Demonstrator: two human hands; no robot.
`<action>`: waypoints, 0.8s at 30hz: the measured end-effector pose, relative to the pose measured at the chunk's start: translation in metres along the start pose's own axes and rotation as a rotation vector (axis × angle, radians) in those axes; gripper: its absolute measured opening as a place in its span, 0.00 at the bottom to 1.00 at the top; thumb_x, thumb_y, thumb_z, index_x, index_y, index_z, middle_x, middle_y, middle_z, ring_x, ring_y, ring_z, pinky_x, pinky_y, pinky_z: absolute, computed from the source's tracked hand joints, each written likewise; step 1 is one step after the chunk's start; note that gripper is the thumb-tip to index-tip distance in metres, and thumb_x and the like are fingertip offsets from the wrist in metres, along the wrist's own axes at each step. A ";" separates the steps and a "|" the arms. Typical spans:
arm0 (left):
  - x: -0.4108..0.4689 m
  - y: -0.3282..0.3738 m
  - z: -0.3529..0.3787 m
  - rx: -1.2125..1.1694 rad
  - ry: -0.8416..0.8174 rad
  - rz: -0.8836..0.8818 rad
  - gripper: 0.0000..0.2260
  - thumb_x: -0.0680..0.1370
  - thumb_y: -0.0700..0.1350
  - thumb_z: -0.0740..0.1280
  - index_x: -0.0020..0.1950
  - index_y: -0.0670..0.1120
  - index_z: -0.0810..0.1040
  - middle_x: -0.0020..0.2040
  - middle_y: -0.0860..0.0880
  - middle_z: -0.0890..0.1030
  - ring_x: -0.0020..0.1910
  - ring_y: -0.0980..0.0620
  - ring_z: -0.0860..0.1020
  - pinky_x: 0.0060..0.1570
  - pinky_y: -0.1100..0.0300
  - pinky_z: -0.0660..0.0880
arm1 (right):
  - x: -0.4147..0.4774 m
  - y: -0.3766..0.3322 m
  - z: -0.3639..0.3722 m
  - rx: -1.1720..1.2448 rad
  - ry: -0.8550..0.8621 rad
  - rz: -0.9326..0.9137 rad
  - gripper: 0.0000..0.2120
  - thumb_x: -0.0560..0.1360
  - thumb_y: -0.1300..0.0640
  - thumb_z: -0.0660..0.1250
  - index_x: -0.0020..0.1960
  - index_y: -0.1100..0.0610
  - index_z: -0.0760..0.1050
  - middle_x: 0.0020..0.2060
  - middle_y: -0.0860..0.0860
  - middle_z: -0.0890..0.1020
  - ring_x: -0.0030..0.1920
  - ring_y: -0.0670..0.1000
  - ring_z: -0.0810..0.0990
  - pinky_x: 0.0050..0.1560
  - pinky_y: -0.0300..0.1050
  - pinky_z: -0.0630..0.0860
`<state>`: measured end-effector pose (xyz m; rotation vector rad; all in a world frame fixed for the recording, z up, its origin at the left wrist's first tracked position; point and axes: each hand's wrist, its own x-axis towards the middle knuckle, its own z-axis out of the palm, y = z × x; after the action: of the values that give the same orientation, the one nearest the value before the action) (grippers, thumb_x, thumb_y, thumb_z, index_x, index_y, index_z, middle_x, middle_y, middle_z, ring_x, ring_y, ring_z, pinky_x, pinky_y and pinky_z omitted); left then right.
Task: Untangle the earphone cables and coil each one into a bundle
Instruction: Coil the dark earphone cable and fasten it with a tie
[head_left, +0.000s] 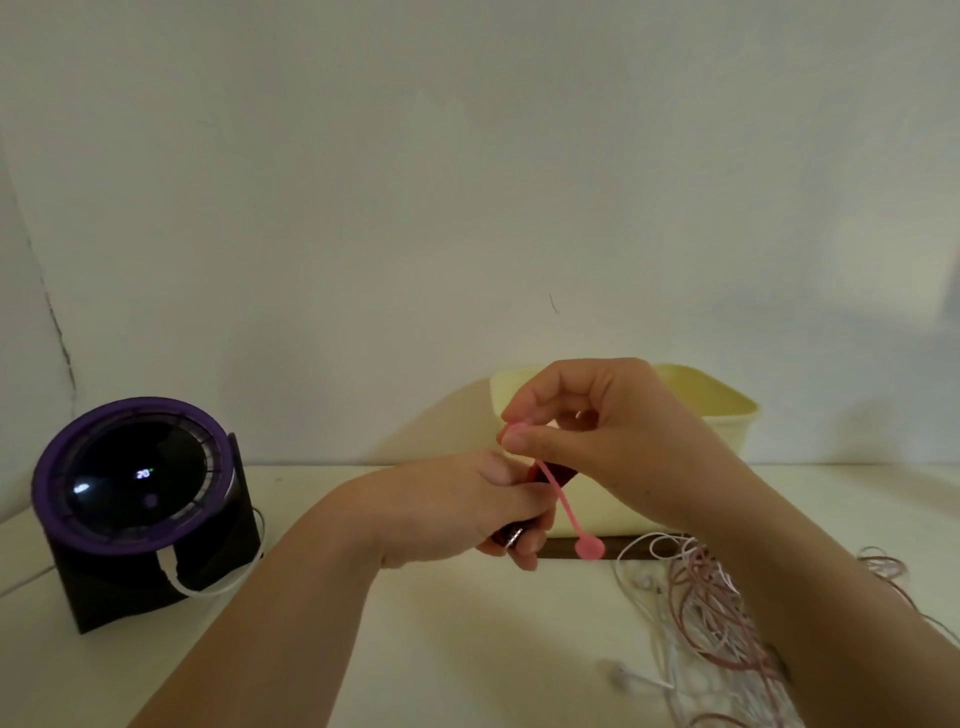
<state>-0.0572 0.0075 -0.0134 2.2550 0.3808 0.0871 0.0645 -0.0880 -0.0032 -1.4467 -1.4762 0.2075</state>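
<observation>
Your right hand (613, 441) pinches the top of the pink tie (558, 499), which hangs down-right across the dark red bundle (551, 475) gripped in your left hand (457, 509). Remaining tangle (711, 597) lies lower right, nearer your right arm.

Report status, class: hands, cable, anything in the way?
Left hand grips dark red cable bundle. Right hand pinches pink tie. Tangled cables lie at right, clear of both hands.

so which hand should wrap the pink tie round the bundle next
Probably right: the right hand pinches the tie by its top end, while the left hand is busy gripping the bundle.
</observation>
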 end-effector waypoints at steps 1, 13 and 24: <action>0.000 0.001 0.001 -0.015 -0.011 0.005 0.15 0.82 0.47 0.55 0.36 0.47 0.71 0.34 0.54 0.75 0.41 0.57 0.79 0.55 0.56 0.74 | 0.000 0.001 0.001 -0.035 0.018 -0.011 0.07 0.69 0.57 0.74 0.38 0.47 0.79 0.35 0.45 0.84 0.31 0.40 0.76 0.36 0.40 0.75; -0.007 0.003 -0.005 -0.169 0.014 0.020 0.13 0.82 0.46 0.55 0.41 0.47 0.72 0.31 0.56 0.73 0.38 0.57 0.77 0.58 0.51 0.74 | 0.004 0.021 0.005 0.115 -0.153 0.123 0.10 0.78 0.58 0.63 0.51 0.47 0.81 0.38 0.51 0.85 0.42 0.46 0.82 0.48 0.39 0.77; -0.005 -0.004 -0.008 -0.213 0.024 0.030 0.12 0.82 0.45 0.56 0.43 0.47 0.75 0.33 0.54 0.74 0.37 0.57 0.76 0.57 0.52 0.75 | 0.004 0.024 -0.004 0.194 -0.127 0.133 0.09 0.73 0.63 0.69 0.52 0.54 0.81 0.31 0.49 0.80 0.32 0.47 0.77 0.37 0.36 0.74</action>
<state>-0.0643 0.0147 -0.0111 2.0511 0.3344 0.1630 0.0834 -0.0800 -0.0163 -1.3952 -1.4187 0.5188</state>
